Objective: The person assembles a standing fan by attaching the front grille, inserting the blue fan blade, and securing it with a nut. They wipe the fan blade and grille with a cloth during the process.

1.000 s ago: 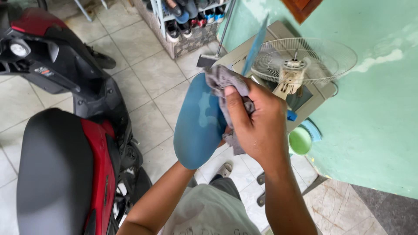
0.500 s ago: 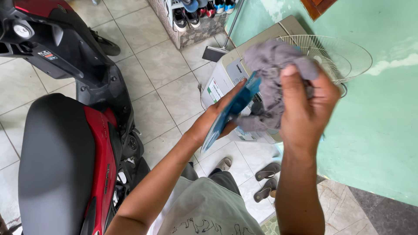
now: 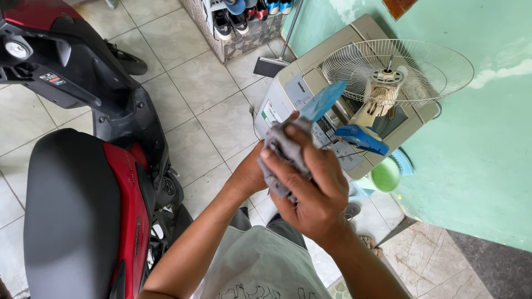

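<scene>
A red and black scooter (image 3: 83, 182) fills the nine o'clock side, parked on pale floor tiles (image 3: 205, 94). At twelve o'clock stands a shoe rack (image 3: 238, 22), with a broom head (image 3: 270, 66) just beside it. At two o'clock a wire fan guard (image 3: 399, 72) lies on a beige washing machine (image 3: 310, 72) against the green wall (image 3: 482, 138). A green bowl (image 3: 385, 174) sits at four o'clock.

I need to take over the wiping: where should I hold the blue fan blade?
Probably at its lower end, from the left, where the left hand already grips. The blue fan blade points up and right; the grey cloth under the right hand covers its middle.
</scene>
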